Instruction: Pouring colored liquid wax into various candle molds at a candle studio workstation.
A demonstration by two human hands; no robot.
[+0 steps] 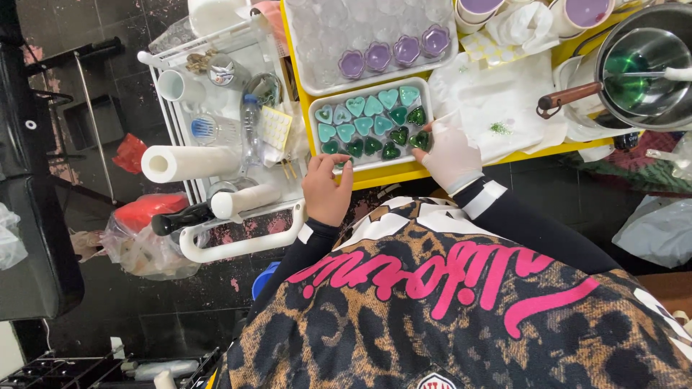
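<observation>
Head view, taken from above a leopard-print jacket (447,317) with pink lettering, both arms stretched toward a white heart tray (425,90).

Under the heart tray, a yellow table (404,175), its edge showing just below the tray's near rim. Well to the right of the heart tray, a steel pot (649,65) with a wooden handle and green liquid inside. Directly beyond the heart tray, a clear mould tray (324,43) with four purple flower shapes along its near side. Left of the heart tray, a white wire rack (216,248) crowded with a paper roll (187,163) and bottles. Just right of the heart tray, white paper (504,94) with a green smear.

Left hand (328,191) bare, at the heart tray's near left corner, fingers half curled with tips resting on the rim, nothing clasped. Right hand (450,155) in a white glove, at the tray's near right corner, fingertips bent down onto a dark green heart (419,139); impossible to tell whether pinched or only touched.

Inside the heart tray, pale teal hearts (364,108) across the far and left parts, darker green ones along the near and right side.
</observation>
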